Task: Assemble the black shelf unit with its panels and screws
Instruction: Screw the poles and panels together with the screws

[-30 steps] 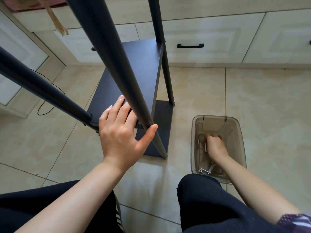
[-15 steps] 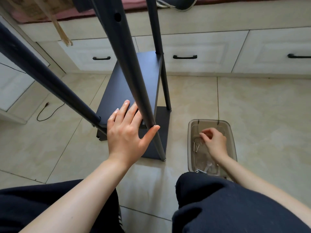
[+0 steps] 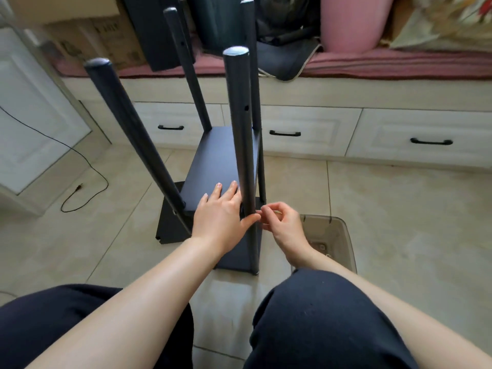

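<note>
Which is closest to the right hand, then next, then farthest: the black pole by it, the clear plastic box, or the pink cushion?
From the right hand:
1. Black pole, just left of its fingertips.
2. Clear plastic box, on the floor to its right.
3. Pink cushion, far back up on the bench.

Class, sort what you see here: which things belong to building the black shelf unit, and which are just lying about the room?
Belong to the job:
- black shelf unit
- near right pole, steadied by the left hand
- right hand, fingertips pinched at that pole; whether it holds a screw is unclear
- clear parts bin

Just lying about:
- pink cushion
- cardboard box
- black cable
- white drawers
</note>
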Demonstrator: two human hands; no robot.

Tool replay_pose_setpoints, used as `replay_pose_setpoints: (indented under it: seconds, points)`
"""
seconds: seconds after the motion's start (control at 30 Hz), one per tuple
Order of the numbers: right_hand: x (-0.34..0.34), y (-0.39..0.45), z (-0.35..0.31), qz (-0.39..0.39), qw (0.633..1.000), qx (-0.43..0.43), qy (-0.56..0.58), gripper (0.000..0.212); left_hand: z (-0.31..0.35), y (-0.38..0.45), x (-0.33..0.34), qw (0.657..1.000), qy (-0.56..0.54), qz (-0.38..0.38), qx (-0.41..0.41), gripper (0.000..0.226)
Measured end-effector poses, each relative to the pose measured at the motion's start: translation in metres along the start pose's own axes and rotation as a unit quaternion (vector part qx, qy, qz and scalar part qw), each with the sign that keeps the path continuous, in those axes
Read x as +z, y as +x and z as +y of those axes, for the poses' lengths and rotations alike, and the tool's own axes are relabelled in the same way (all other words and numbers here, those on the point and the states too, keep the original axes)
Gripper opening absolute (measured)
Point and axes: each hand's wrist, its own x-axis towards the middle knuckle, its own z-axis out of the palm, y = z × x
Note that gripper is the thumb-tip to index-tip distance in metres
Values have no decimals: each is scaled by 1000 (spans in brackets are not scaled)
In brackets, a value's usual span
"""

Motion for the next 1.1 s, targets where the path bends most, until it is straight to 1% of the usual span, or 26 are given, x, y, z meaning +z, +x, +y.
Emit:
replay_pose_setpoints:
  seconds: [0.1,0.23,0.33,0.47,0.6,0.67,0.73,0.8,0.87,0.93,1.0,1.1]
  points:
    - [15,0,-3,9,999,14,-28,13,4,-2,-2,998,-41,-32,-25,74]
    - [25,3,2,1,997,14,-75,12,4,-3,-2,998,-50,-34,-22,74]
    - [28,7,1,1,997,24,-78,19,1,-5,-3,997,-62,-36,-25,74]
    - [38,12,0,3,993,-13,-121,17,-10,-6,-5,996,-81,-33,-23,73]
    - [55,16,-4,-2,992,-45,-117,13,-36,-6,-19,994,-101,-30,-21,71]
    - [66,18,-9,-8,993,-60,-106,10,-52,-9,-27,990,-135,-14,-32,64]
    - [79,21,-15,-24,994,-65,-85,8,-67,-11,-33,981,-187,0,-56,60]
    - [91,24,-19,-44,995,-62,-68,8,-85,-13,-33,968,-238,8,-79,66]
    - [103,26,-21,-68,995,-52,-57,8,-104,-17,-30,960,-265,9,-94,71]
    - [115,26,-20,-94,992,-45,-65,9,-124,-23,-25,949,-296,-4,-106,73]
    - [127,25,-19,-114,989,-46,-78,10,-144,-31,-16,931,-343,-22,-120,74]
    - [145,26,-18,-124,988,-47,-81,8,-170,-37,-2,912,-386,-31,-134,74]
